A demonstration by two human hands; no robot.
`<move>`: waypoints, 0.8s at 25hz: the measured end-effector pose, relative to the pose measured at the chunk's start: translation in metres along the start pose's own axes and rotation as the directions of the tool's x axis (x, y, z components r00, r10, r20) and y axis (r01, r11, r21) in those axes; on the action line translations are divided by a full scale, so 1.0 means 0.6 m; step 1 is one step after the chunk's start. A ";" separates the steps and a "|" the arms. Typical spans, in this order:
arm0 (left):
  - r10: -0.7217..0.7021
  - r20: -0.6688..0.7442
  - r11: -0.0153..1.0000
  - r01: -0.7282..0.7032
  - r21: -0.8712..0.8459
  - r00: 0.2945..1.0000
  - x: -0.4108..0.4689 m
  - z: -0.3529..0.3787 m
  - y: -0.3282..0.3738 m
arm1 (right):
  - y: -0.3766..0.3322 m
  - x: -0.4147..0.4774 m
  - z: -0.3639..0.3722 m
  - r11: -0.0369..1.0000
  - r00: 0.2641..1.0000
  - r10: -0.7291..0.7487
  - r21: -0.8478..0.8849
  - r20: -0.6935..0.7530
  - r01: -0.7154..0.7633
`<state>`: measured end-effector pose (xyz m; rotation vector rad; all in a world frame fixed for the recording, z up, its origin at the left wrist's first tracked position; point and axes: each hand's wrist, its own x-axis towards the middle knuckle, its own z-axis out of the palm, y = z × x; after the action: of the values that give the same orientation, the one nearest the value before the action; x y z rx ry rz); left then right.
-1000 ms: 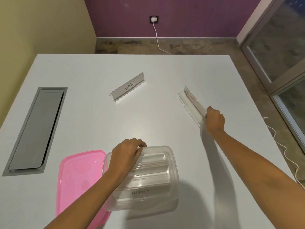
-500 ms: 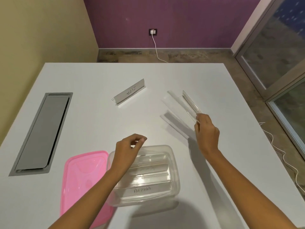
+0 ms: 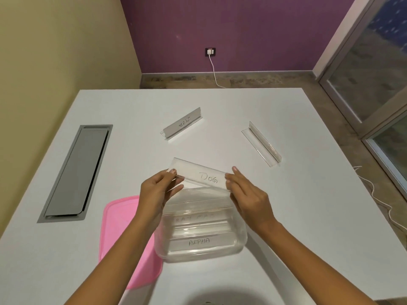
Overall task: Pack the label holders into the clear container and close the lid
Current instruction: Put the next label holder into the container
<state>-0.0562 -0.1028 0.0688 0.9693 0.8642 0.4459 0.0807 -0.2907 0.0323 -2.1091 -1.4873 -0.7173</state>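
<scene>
A clear label holder marked DOG (image 3: 201, 176) hangs just above the far rim of the clear container (image 3: 241, 233). My left hand (image 3: 157, 192) pinches its left end and my right hand (image 3: 246, 194) grips its right end. Inside the container lie holders, one marked ALPHA (image 3: 199, 242). The pink lid (image 3: 119, 227) lies flat to the container's left, partly under my left forearm. Two holders rest on the table farther off: one marked ZEBRA (image 3: 181, 124) and a clear one (image 3: 262, 144) to the right.
A grey cable hatch (image 3: 76, 172) is set into the white table (image 3: 308, 216) at the left. The table's right edge drops to the floor, where a white cable (image 3: 387, 208) trails. A wall socket with a charger (image 3: 210, 51) sits on the purple wall.
My right hand lifted the DOG holder from the table's right side and carried it over the container. My left hand left the container and took the holder's left end. Another clear holder stays behind.
</scene>
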 end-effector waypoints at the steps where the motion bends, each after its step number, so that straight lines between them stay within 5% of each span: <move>1: -0.022 -0.033 0.999 0.021 -0.039 0.999 -0.005 -0.009 -0.003 | -0.009 -0.003 -0.001 1.000 0.999 -0.015 0.015 0.032 0.015; 5: -0.031 -0.023 0.999 0.030 -0.023 0.999 -0.025 -0.050 -0.024 | -0.027 -0.004 -0.007 0.989 0.955 0.051 0.119 0.292 -0.089; 11: -0.144 0.026 0.988 0.145 -0.048 0.989 -0.045 -0.091 -0.055 | -0.039 0.000 -0.015 0.945 0.720 0.080 0.178 0.689 -0.275; 13: -0.210 0.038 0.971 0.204 0.121 0.977 -0.050 -0.109 -0.052 | -0.038 -0.007 -0.011 0.931 0.623 0.084 0.161 0.777 -0.327; 16: -0.063 -0.067 0.811 0.090 0.578 0.996 -0.046 -0.135 -0.050 | -0.040 -0.023 0.004 0.893 0.447 0.064 0.149 0.892 -0.424; 20: 0.129 -0.050 0.566 -0.032 0.824 0.990 -0.041 -0.126 -0.057 | -0.054 -0.039 0.039 0.922 0.360 0.027 0.116 0.933 -0.370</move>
<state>-0.1327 -0.0973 0.0289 1.8865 1.1593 0.1373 0.0468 -0.2824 0.0013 -2.4387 -1.5675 0.9947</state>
